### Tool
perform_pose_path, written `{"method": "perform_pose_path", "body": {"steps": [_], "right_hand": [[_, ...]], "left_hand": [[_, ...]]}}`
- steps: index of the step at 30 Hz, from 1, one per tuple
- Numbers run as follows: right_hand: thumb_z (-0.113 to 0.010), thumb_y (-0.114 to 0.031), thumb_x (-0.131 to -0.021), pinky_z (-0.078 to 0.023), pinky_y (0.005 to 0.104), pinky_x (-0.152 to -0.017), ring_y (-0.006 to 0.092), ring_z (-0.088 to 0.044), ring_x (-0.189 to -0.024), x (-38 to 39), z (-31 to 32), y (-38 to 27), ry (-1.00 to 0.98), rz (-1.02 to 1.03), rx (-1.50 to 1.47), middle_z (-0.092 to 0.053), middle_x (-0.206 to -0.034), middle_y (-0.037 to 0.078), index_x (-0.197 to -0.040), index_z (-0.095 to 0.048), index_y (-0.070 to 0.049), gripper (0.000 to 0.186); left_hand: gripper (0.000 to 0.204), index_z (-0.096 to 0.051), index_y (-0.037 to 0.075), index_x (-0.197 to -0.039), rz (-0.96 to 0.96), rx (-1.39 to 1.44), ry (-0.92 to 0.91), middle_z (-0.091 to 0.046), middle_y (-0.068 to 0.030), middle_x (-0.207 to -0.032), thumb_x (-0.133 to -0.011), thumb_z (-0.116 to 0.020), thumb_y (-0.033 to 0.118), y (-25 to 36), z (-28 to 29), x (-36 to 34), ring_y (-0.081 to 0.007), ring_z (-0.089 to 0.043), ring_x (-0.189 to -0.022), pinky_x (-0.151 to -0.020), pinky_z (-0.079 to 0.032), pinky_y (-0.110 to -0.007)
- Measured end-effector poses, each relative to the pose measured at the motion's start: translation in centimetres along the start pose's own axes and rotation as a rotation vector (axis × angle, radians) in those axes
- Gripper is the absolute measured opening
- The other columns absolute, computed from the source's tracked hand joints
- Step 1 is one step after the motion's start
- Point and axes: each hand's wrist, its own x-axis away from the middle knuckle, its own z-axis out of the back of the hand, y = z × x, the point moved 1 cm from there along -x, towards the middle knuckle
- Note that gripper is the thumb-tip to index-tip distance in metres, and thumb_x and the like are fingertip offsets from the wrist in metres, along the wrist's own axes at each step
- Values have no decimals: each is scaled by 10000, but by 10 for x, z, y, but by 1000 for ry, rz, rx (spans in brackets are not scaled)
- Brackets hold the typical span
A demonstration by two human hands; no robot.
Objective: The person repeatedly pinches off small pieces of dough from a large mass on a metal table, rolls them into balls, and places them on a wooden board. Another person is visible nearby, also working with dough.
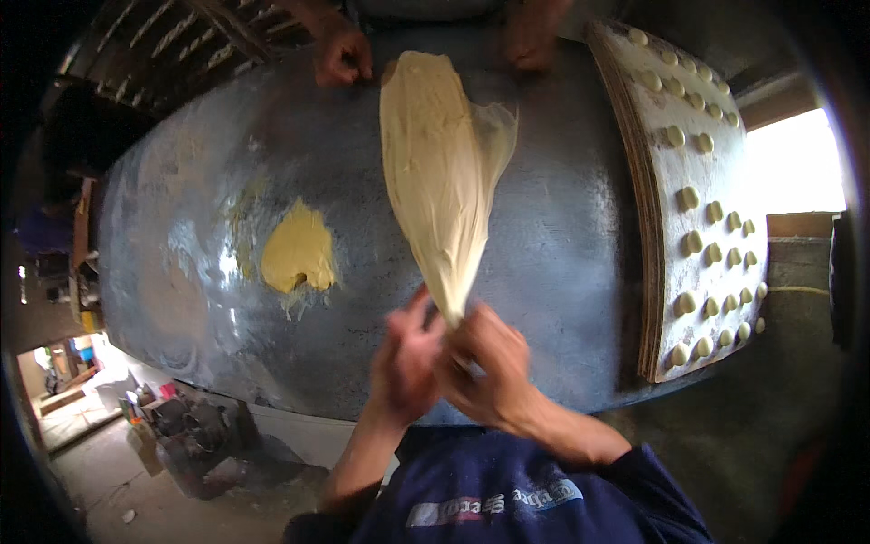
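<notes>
A long sheet of pale dough (435, 154) lies stretched over the table, wide at the far end and drawn to a narrow tail near me. A thin, see-through flap of it spreads out on its right side. My right hand (489, 367) is closed round the narrow tail. Close against it, my left hand (408, 363) has its fingers at the same tail, slightly blurred. Left of the dough sits a soft yellow lump, like butter or margarine (299, 249), smeared onto the tabletop.
The dark, greasy table (553, 272) spans the view. On its right rest stacked boards (648, 263), the top one bearing rows of small dough balls (693, 242). Across the table are another person's hands, one (344, 56) by the dough's far end, the other (530, 41) further right.
</notes>
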Motion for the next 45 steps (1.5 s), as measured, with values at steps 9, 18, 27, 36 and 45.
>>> {"method": "perform_pose_path", "body": {"steps": [9,18,27,36,45], "right_hand": [[-597,-10,-955,-324,264,-459,61,-402,-570,57,4,12,283,-726,-66,-429,-660,-6,-1046,-345,-63,273],[-659,-487,-903,-461,371,-547,218,-512,-533,20,-60,25,-296,777,-4,-478,-625,27,-666,-536,-104,467],[-665,-596,-836,-465,516,-591,386,-604,-695,108,-20,-30,-429,224,139,-609,-760,189,-1063,-560,-50,601],[-433,-634,-953,-147,550,-1155,361,-327,-1375,194,51,-15,-344,-91,633,-475,-1432,170,-1422,-468,-62,741],[-562,-253,-929,-83,629,-1202,417,-307,-1450,113,35,30,-197,-89,798,-404,-1516,241,-1533,-347,-98,660]], "left_hand": [[286,-625,103,-1012,375,-195,364,-614,-19,-767,-1024,-570,384,-6,34,19,-151,-568,-616,-531,-450,-305],[268,-539,30,-1070,162,-833,695,-551,-71,-865,-1026,-555,294,54,-24,184,-200,-514,-705,-641,-421,-352],[454,-651,14,-1289,-205,-1156,-176,-601,-122,-1365,-845,-745,5,11,16,-92,-168,-597,-1167,-980,-493,-271],[454,-576,36,-1380,-570,-2561,-299,-569,-218,-1395,-926,-598,50,-40,35,87,-318,-488,-1347,-1171,-191,-633],[243,-664,158,-1137,-661,-2445,-26,-555,-152,-1142,-899,-614,167,-24,56,49,-346,-513,-1103,-1010,-301,-595]]}}
